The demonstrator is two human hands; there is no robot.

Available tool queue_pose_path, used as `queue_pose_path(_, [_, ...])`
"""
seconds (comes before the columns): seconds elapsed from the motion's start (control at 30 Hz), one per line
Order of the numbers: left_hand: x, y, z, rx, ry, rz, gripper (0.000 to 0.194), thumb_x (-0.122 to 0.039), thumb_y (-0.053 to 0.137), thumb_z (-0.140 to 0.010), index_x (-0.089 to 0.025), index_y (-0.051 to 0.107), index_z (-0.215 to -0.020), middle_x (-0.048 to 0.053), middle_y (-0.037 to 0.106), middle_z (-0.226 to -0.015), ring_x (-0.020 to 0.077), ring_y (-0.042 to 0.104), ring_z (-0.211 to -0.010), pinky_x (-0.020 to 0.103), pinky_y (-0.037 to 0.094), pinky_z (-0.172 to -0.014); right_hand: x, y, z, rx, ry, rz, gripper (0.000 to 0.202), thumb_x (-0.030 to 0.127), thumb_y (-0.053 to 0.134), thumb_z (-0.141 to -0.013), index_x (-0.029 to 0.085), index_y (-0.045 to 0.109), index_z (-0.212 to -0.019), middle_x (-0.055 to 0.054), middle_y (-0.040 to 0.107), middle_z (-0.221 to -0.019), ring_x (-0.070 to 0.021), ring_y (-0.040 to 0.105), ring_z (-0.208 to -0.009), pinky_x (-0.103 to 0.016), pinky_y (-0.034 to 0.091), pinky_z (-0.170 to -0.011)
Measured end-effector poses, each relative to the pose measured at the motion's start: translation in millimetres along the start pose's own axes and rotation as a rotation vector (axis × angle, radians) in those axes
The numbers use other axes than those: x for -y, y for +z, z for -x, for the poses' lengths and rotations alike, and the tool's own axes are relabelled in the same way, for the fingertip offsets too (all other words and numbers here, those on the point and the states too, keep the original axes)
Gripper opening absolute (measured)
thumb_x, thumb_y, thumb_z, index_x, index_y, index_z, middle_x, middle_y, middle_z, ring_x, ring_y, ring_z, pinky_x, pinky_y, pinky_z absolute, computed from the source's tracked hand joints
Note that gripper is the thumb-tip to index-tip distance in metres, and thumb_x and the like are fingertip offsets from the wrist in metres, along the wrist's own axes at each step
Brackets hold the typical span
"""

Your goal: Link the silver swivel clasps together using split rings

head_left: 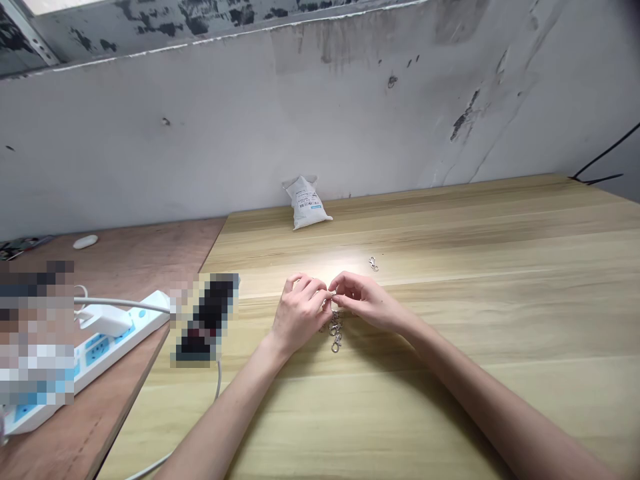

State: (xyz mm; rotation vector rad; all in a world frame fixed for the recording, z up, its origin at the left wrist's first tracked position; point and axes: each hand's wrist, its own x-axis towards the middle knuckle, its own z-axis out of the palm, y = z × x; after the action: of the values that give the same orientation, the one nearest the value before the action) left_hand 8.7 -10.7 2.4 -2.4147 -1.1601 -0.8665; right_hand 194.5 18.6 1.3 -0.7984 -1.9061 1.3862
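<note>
Left hand (303, 311) and right hand (369, 301) pinch a tiny metal piece (333, 294) in closed fingertips, clasps (335, 329) lined up on its near side.

We see the left hand (303, 308) and the right hand (367, 300) meeting over a wooden table (490, 287), fingertips pinched around a small metal piece (333, 294). Just below them we see a cluster of metal clasps (335, 329); beyond the right hand lies another clasp (373, 263). Farther back we notice a white packet (307, 205) near the wall (215, 140), and at left a power strip (150, 312).
</note>
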Motion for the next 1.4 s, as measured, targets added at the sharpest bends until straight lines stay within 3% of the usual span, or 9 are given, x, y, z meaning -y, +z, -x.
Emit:
queue_pose_path(0.13, [0, 0.1, 1, 0.054, -0.023, 0.005, 0.009, -0.012, 0.059, -0.083, -0.020, 0.061, -0.078, 0.000, 0.069, -0.084, 0.0179, 0.062, -0.082, 0.039, 0.040, -0.092, -1, 0, 0, -0.068, -0.080, 0.253, 0.012, 0.029, 0.052, -0.093, 0.019, 0.058, -0.092, 0.000, 0.058, -0.073, -0.0108, 0.045, -0.060, -0.024, 0.035, -0.057])
queue_pose_path(0.23, [3, 1.2, 3, 0.083, -0.078, 0.054, 0.008, -0.013, 0.059, -0.082, -0.020, 0.061, -0.080, 0.001, 0.069, -0.085, 0.0184, 0.062, -0.083, 0.039, 0.040, -0.092, -2, 6, 2, -0.116, -0.164, 0.510, 0.013, 0.021, 0.046, -0.094, 0.020, 0.059, -0.092, -0.001, 0.061, -0.073, -0.0110, 0.046, -0.059, -0.024, 0.033, -0.057])
queue_pose_path(0.47, [6, 4.0, 6, 0.125, -0.164, 0.161, 0.008, -0.013, 0.061, -0.081, -0.019, 0.058, -0.077, 0.000, 0.067, -0.084, 0.0173, 0.060, -0.082, 0.038, 0.040, -0.089, 2, 17, 5, -0.034, -0.279, 0.787, 0.016, 0.014, 0.042, -0.089, 0.020, 0.057, -0.090, -0.002, 0.064, -0.072, -0.0137, 0.049, -0.060, -0.026, 0.026, -0.055])
queue_pose_path(0.7, [3, 4.6, 5, 0.126, -0.129, 0.147, 0.012, -0.009, 0.058, -0.080, -0.019, 0.056, -0.074, 0.001, 0.067, -0.084, 0.0172, 0.060, -0.080, 0.037, 0.041, -0.088, 3, 16, 5, 0.035, -0.202, 0.811, 0.015, 0.015, 0.044, -0.084, 0.021, 0.055, -0.093, -0.003, 0.065, -0.071, -0.0155, 0.049, -0.057, -0.027, 0.023, -0.053])
queue_pose_path(1.07, [4, -0.1, 3, 0.049, -0.156, 0.153, 0.009, -0.014, 0.058, -0.084, -0.020, 0.059, -0.078, 0.001, 0.068, -0.083, 0.0181, 0.063, -0.083, 0.038, 0.039, -0.089, 4, 15, 5, -0.063, -0.097, 0.581, 0.007, 0.020, 0.042, -0.090, 0.022, 0.049, -0.094, 0.005, 0.053, -0.060, -0.0109, 0.037, -0.049, -0.024, 0.028, -0.055])
queue_pose_path(1.4, [1, 1.5, 2, 0.000, -0.225, 0.036, 0.007, -0.015, 0.060, -0.084, -0.020, 0.063, -0.080, 0.002, 0.069, -0.083, 0.0201, 0.062, -0.084, 0.042, 0.036, -0.092, 0, 23, 3, -0.163, -0.054, 0.730, 0.022, 0.019, 0.038, -0.094, 0.020, 0.047, -0.114, -0.003, 0.068, -0.077, -0.0151, 0.052, -0.056, -0.026, 0.029, -0.057])
